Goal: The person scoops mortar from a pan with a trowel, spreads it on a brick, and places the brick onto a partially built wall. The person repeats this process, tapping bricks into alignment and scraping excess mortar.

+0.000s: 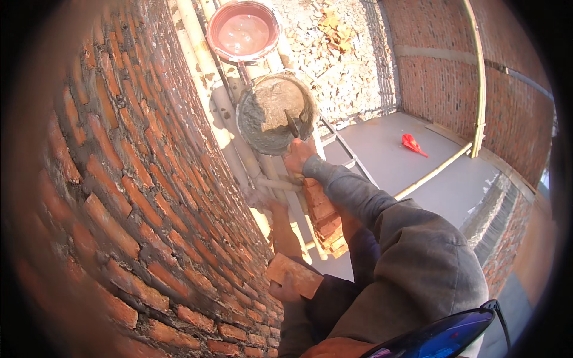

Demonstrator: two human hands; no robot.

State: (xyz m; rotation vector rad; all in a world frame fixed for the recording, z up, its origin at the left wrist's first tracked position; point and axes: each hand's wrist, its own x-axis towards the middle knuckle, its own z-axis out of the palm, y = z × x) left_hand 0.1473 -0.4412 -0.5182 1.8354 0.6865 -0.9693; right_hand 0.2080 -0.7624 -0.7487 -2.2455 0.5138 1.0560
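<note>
My right hand [300, 156] is closed around the handle of a trowel [292, 123]. The trowel's blade reaches into grey-brown mortar [276, 102] inside a round dark bucket [240, 122]. Lower down, close to the brick wall [143, 197] on my left, my left hand [285, 290] grips a single orange-red brick [301, 276] by its near side. Several more bricks [322, 216] are stacked below my right forearm, partly covered by it.
Bamboo poles [197, 42] form the platform under my feet. Beyond the mortar stands a reddish bucket [211, 33] with cloudy liquid. A ladder [349, 149] lies to the right. Far below are brick rubble [316, 77], a grey floor [388, 161] and a red object [413, 144].
</note>
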